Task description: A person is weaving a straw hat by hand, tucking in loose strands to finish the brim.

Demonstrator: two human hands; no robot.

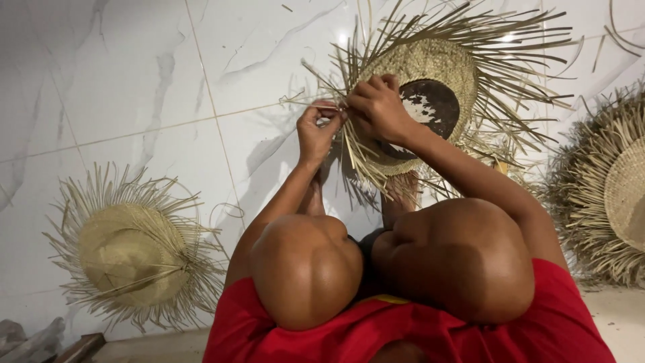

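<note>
At centre frame, above the raised knees, both hands meet on the left edge of an unfinished woven straw hat (430, 67). Left hand (316, 131): fingers curled closed, pinching loose straw strands (306, 101) at the rim; wrist bent upward, forearm rising from between the knees. Right hand (379, 107): fingers folded down, gripping the same rim section just beside the left hand, knuckles up, forearm running down-right to the elbow. Hat sits propped against the person's feet, crown around a dark round mould (433, 104), unwoven strands fanning outward. Near left on the white marble-pattern floor (134, 81) lies a second fringed hat (131, 252); a third hat (615, 195) lies at far right edge. Red shorts (416, 336) at bottom.
</note>
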